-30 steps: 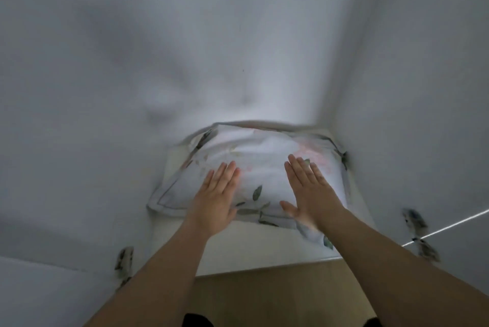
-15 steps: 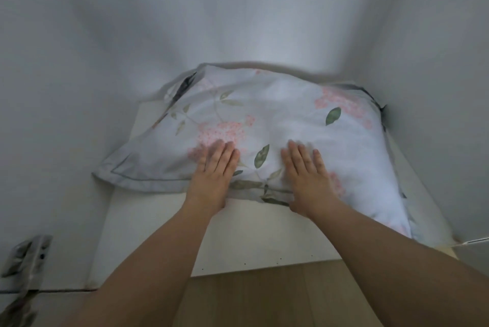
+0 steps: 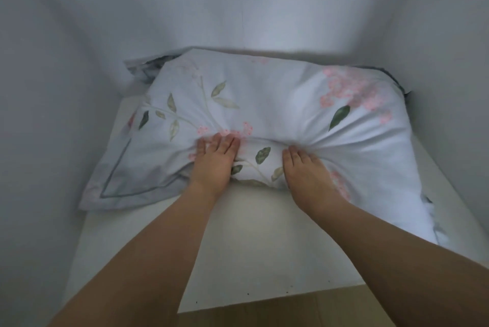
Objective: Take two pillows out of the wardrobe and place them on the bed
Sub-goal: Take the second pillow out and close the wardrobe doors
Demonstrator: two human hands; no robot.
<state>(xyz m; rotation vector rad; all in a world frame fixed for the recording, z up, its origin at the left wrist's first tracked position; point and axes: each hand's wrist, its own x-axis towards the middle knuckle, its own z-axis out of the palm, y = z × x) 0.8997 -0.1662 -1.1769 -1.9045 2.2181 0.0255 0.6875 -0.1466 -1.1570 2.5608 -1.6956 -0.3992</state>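
A pale pillow [image 3: 277, 104] printed with pink flowers and green leaves lies on the white wardrobe shelf [image 3: 254, 255]. My left hand [image 3: 213, 162] and my right hand [image 3: 308, 170] both dig their fingers into its near edge, bunching the fabric into folds between them. Behind its far left corner peeks the edge of a second pillow [image 3: 144, 67], mostly hidden under the first. A dark strip of that lower pillow also shows at the far right [image 3: 397, 79].
White wardrobe walls close in on the left [image 3: 53, 115], back [image 3: 243, 1] and right [image 3: 449, 88]. A wooden floor [image 3: 291, 310] shows below the shelf's front edge.
My fingers went from lying flat on the pillow to curling into it and gathering the fabric. The camera has moved closer and lower toward the shelf.
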